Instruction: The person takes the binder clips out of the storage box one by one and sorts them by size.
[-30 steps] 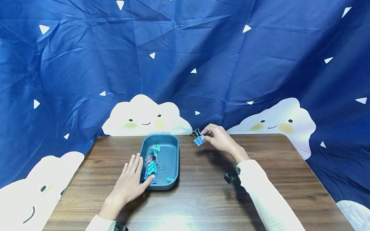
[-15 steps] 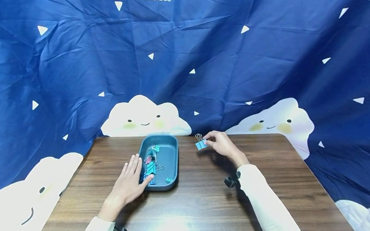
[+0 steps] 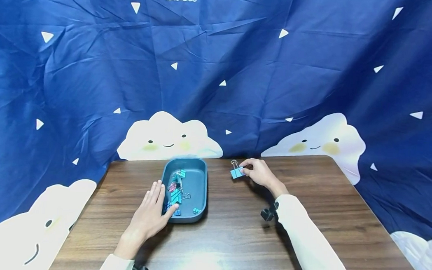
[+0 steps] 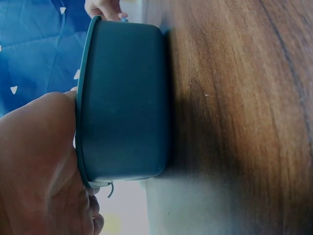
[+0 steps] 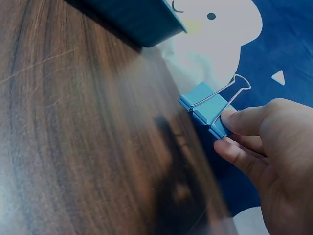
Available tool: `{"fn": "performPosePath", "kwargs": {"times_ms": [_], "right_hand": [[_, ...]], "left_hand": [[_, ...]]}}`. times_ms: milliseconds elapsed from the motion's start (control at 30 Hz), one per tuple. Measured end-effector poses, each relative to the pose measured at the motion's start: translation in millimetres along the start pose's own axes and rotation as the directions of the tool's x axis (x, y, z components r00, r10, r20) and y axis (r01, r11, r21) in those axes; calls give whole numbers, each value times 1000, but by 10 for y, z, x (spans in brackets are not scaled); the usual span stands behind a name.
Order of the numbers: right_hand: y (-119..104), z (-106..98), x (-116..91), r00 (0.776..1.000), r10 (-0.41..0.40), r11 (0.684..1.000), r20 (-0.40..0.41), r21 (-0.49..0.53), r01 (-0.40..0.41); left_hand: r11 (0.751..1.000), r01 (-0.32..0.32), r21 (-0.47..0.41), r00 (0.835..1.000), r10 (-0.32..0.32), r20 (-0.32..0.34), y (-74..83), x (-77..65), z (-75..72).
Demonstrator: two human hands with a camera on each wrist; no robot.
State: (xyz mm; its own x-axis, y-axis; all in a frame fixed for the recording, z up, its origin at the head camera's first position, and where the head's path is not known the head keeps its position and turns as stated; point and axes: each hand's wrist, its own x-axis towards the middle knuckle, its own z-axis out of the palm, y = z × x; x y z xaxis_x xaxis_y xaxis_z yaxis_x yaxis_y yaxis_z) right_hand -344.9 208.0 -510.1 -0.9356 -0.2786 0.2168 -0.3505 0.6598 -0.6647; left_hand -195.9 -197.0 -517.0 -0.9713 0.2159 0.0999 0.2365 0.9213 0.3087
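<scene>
My right hand [image 3: 261, 173] pinches a light blue binder clip [image 5: 208, 105] by one end, between thumb and fingers. The clip's wire handles point up, and it hangs just over the table near the back edge, right of a dark teal tray [image 3: 205, 192]. My left hand [image 3: 147, 219] rests on the tray's left rim, fingers straight and thumb reaching over the near corner. Inside the tray, several teal clips [image 3: 176, 196], a pink clip [image 3: 173, 186] and a small teal clip [image 3: 196, 211] lie mostly along the left side. The palm covers part of the rim in the left wrist view.
The brown wooden table [image 3: 231, 243] has its back edge just behind the tray and right hand. A blue curtain [image 3: 221, 48] with white clouds hangs behind it. A black wrist camera [image 3: 268, 213] sits under the right wrist, close over the table.
My right hand has come down and slightly nearer with the blue binder clip, which has turned so its handles point up. The left hand and tray stay in place.
</scene>
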Motion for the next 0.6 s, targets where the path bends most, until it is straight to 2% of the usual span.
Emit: {"fn": "performPosePath", "kwargs": {"times_ms": [133, 300, 600], "right_hand": [[77, 52, -8, 998, 61, 997, 13, 54, -61], [149, 118, -28, 996, 90, 991, 15, 98, -91], [180, 192, -33, 998, 68, 998, 3, -5, -68]], "left_hand": [[1000, 1, 1, 1000, -1, 3, -5, 6, -6], [1000, 12, -5, 1000, -12, 18, -20, 13, 3], [1000, 19, -17, 999, -18, 32, -33, 16, 29]]}}
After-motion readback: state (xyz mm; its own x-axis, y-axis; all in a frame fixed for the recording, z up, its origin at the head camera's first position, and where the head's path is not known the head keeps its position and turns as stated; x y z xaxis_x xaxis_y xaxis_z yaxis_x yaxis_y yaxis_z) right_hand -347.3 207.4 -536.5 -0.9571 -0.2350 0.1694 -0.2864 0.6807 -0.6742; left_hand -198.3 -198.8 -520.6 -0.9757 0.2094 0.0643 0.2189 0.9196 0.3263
